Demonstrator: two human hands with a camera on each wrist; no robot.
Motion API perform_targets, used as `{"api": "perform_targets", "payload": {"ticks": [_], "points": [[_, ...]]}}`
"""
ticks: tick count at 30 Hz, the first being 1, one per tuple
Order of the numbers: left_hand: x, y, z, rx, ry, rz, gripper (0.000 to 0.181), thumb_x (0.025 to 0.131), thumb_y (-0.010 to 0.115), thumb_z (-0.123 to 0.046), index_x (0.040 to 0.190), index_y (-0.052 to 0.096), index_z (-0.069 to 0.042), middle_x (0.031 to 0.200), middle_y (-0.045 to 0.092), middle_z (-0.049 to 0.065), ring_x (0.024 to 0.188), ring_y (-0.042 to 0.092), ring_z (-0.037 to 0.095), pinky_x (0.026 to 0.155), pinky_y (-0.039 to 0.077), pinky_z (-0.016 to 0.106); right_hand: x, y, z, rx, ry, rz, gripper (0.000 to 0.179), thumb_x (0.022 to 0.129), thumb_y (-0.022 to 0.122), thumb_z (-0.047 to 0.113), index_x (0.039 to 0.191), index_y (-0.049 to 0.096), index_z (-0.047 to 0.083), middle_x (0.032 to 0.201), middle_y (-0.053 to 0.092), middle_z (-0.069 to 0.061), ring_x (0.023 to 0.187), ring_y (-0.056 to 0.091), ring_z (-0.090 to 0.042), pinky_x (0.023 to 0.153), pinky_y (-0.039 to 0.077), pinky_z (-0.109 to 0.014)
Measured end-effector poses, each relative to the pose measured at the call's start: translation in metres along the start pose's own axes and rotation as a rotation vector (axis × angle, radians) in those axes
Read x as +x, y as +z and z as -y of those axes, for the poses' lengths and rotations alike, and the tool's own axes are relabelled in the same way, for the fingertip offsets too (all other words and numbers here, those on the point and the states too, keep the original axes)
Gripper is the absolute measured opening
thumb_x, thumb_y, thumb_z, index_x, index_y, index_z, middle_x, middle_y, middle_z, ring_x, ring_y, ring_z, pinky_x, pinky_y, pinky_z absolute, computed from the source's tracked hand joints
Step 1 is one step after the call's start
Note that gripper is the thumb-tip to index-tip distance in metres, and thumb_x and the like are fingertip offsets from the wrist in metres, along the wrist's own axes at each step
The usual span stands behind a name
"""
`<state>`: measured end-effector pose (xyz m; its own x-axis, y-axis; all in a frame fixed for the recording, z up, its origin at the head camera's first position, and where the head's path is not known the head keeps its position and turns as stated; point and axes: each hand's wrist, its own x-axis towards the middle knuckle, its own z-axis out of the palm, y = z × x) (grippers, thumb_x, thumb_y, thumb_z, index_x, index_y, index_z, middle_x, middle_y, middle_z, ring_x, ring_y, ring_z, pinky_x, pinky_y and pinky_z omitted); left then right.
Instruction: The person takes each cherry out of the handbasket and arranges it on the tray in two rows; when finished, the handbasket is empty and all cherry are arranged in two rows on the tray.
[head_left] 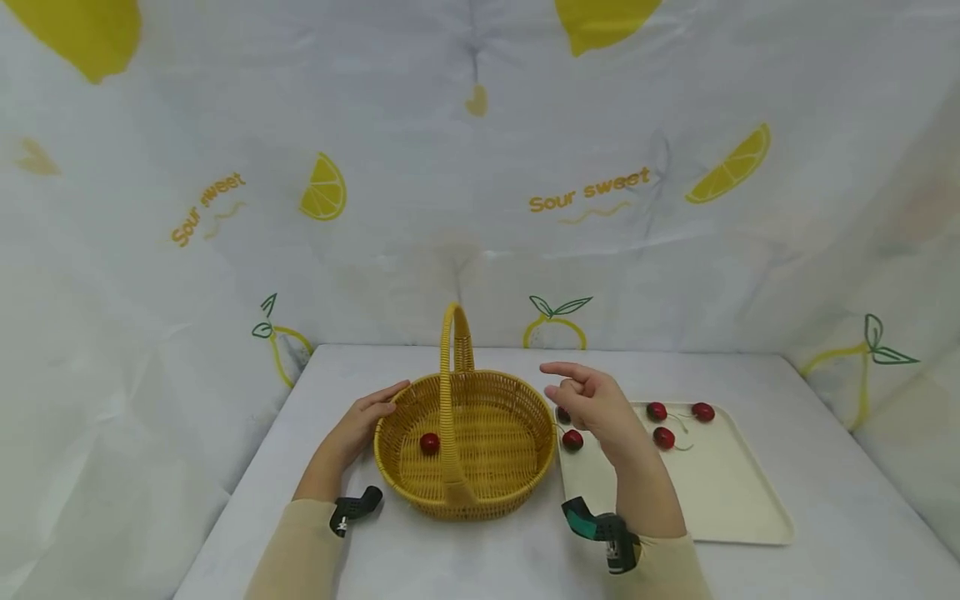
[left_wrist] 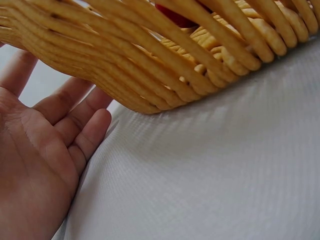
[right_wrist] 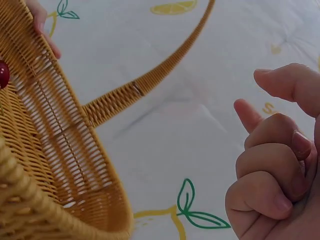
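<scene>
A yellow wicker basket [head_left: 498,500] with a tall arched handle stands mid-table. One dark red cherry [head_left: 430,443] lies inside it, left of the handle. My left hand [head_left: 362,427] rests against the basket's left rim, its fingers stretched along the outside of the weave. My right hand [head_left: 596,408] hovers past the basket's right side, above the tray's left edge. Its index finger points out and its thumb is apart from it, while the other fingers are curled. Nothing shows between them. Several cherries with stems, one being a cherry [head_left: 663,437] near the middle, lie on the tray.
A cream rectangular tray [head_left: 738,500] lies right of the basket, partly behind my right forearm. White cloth covers the table [head_left: 465,567]. A white curtain [head_left: 420,250] with lemon prints hangs behind it.
</scene>
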<state>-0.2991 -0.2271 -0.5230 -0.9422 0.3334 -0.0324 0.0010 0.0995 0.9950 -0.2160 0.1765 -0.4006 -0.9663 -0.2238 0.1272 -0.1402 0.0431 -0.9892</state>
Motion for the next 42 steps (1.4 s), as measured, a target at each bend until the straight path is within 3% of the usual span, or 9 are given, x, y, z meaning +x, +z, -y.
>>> {"api": "perform_targets", "payload": {"ticks": [11, 16, 23, 27, 30, 35, 37, 38, 42], "points": [[-0.001, -0.004, -0.001, 0.040, 0.028, -0.013, 0.055, 0.100, 0.055, -0.020, 0.153, 0.050, -0.012, 0.161, 0.040, 0.008, 0.153, 0.024, 0.031, 0.123, 0.015, 0.053, 0.047, 0.047, 0.009, -0.088, -0.007, 0.219, 0.039, 0.097, 0.069, 0.016, 0.134, 0.065, 0.004, 0.061, 0.034, 0.003, 0.054, 0.028, -0.012, 0.059, 0.035, -0.027], [-0.001, -0.005, 0.002, 0.018, 0.029, 0.002, 0.055, 0.101, 0.057, -0.021, 0.154, 0.049, -0.010, 0.161, 0.039, 0.008, 0.153, 0.024, 0.030, 0.123, 0.014, 0.053, 0.069, 0.068, 0.004, -0.097, 0.021, 0.356, 0.039, 0.097, 0.069, 0.015, 0.133, 0.065, 0.003, 0.062, 0.036, 0.004, 0.051, 0.027, -0.010, 0.049, 0.028, -0.024], [-0.001, -0.004, 0.003, 0.026, 0.036, -0.002, 0.054, 0.101, 0.057, -0.022, 0.153, 0.050, -0.010, 0.160, 0.041, 0.009, 0.153, 0.026, 0.031, 0.123, 0.014, 0.055, 0.097, 0.091, -0.003, -0.181, 0.075, 0.569, 0.039, 0.097, 0.060, 0.006, 0.136, 0.062, 0.003, 0.065, 0.043, 0.002, 0.049, 0.023, -0.012, 0.048, 0.027, -0.026], [0.000, -0.003, 0.003, 0.012, 0.047, 0.004, 0.054, 0.101, 0.057, -0.022, 0.153, 0.050, -0.009, 0.159, 0.042, 0.010, 0.152, 0.027, 0.031, 0.123, 0.015, 0.055, 0.111, 0.100, -0.013, -0.217, 0.111, 0.622, 0.041, 0.099, 0.064, 0.011, 0.138, 0.060, -0.002, 0.061, 0.043, 0.004, 0.046, 0.024, -0.011, 0.047, 0.027, -0.026], [0.001, -0.002, 0.003, 0.003, 0.043, 0.014, 0.054, 0.101, 0.057, -0.022, 0.153, 0.050, -0.010, 0.159, 0.043, 0.010, 0.152, 0.028, 0.031, 0.123, 0.016, 0.054, 0.117, 0.105, -0.023, -0.242, 0.155, 0.638, 0.044, 0.098, 0.069, 0.015, 0.138, 0.060, -0.002, 0.056, 0.035, 0.005, 0.046, 0.024, -0.010, 0.048, 0.026, -0.027], [0.001, 0.000, 0.002, 0.010, 0.038, 0.016, 0.054, 0.101, 0.057, -0.022, 0.153, 0.050, -0.011, 0.160, 0.041, 0.009, 0.152, 0.027, 0.031, 0.123, 0.016, 0.054, 0.123, 0.112, -0.044, -0.301, 0.212, 0.655, 0.041, 0.097, 0.070, 0.015, 0.136, 0.063, 0.001, 0.056, 0.036, 0.006, 0.045, 0.027, -0.008, 0.048, 0.029, -0.026], [0.001, 0.000, 0.002, 0.016, 0.038, 0.018, 0.055, 0.100, 0.056, -0.023, 0.154, 0.049, -0.011, 0.161, 0.041, 0.009, 0.152, 0.026, 0.032, 0.123, 0.016, 0.054, 0.124, 0.114, -0.050, -0.335, 0.230, 0.673, 0.040, 0.097, 0.070, 0.015, 0.135, 0.065, 0.004, 0.060, 0.038, 0.004, 0.048, 0.029, -0.010, 0.049, 0.032, -0.026], [0.001, 0.000, 0.002, 0.018, 0.037, 0.015, 0.055, 0.100, 0.056, -0.022, 0.154, 0.049, -0.011, 0.161, 0.041, 0.009, 0.152, 0.026, 0.032, 0.123, 0.016, 0.054, 0.124, 0.116, -0.052, -0.371, 0.221, 0.685, 0.040, 0.096, 0.071, 0.016, 0.135, 0.066, 0.006, 0.067, 0.046, 0.004, 0.053, 0.036, -0.008, 0.053, 0.036, -0.025], [0.001, 0.000, 0.002, 0.018, 0.031, 0.008, 0.055, 0.100, 0.056, -0.023, 0.154, 0.050, -0.013, 0.160, 0.041, 0.008, 0.152, 0.027, 0.031, 0.122, 0.017, 0.054, 0.123, 0.122, -0.057, -0.497, 0.194, 0.747, 0.041, 0.095, 0.073, 0.020, 0.134, 0.068, 0.010, 0.109, 0.064, -0.001, 0.090, 0.052, -0.011, 0.078, 0.047, -0.028]]}}
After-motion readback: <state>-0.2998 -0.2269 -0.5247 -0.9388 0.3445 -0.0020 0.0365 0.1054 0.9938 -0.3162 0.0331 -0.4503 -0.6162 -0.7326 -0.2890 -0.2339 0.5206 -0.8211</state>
